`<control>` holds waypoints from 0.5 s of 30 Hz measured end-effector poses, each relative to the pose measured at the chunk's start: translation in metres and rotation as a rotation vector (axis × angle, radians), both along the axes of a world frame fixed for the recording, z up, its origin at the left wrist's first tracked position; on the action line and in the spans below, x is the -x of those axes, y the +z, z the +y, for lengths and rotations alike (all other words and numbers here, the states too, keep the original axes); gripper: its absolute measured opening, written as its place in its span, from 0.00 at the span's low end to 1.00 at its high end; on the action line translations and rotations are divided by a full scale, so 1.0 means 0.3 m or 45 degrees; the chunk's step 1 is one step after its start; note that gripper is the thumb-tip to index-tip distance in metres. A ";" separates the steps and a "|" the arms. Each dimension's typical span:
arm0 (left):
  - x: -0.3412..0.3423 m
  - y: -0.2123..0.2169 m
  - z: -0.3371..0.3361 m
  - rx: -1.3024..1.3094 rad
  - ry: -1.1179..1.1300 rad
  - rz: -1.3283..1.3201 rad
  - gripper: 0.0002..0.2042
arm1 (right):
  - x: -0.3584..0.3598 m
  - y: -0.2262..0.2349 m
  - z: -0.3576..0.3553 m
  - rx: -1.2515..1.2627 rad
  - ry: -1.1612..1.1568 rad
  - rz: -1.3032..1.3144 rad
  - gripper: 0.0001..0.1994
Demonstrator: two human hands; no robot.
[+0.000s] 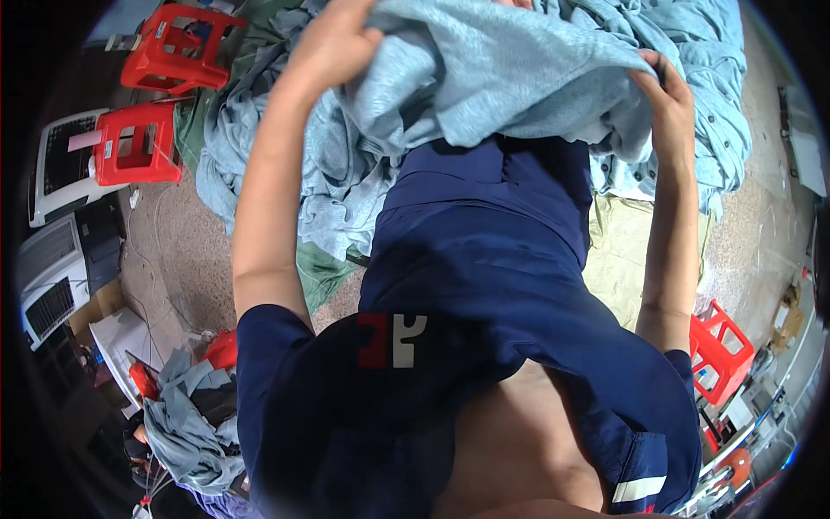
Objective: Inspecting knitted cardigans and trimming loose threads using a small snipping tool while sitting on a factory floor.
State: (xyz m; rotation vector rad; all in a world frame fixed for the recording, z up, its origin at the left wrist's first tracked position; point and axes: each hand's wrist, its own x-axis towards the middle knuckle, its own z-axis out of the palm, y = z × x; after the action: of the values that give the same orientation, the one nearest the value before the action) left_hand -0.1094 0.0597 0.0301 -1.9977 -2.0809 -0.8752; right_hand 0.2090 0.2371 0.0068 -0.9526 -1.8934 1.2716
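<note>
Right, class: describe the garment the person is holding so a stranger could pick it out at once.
Start at the big heap of pale blue clothing spread over the floor at the top. Just in front of it, the left hand and right hand hold up one light blue-grey garment. It alone is lifted clear, stretched between both hands.

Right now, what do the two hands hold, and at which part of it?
Both hold one light blue garment. The left hand grips bunched fabric at its left side; the right hand grips its right edge. Which part of the garment this is cannot be told.

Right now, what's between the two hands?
Head view: the light blue garment spans from the left hand to the right hand, both gripping it; no bare gap.
</note>
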 end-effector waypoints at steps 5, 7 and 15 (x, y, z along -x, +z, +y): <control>-0.198 -0.322 0.062 0.650 -0.402 -0.374 0.47 | -0.029 -0.152 0.116 -0.091 0.046 -0.180 0.22; -0.316 -0.373 0.028 0.711 -0.340 -0.082 0.55 | -0.089 -0.221 0.113 0.127 -0.049 -0.037 0.26; -0.237 -0.480 0.172 0.375 -0.172 -0.536 0.25 | -0.297 -0.565 -0.029 0.817 -0.365 0.012 0.38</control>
State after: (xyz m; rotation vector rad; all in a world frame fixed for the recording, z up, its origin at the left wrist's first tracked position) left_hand -0.0382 0.1113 -0.1139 -2.2854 -2.4409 -1.1600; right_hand 0.2981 0.2285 -0.1628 -1.4701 -1.2796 1.7262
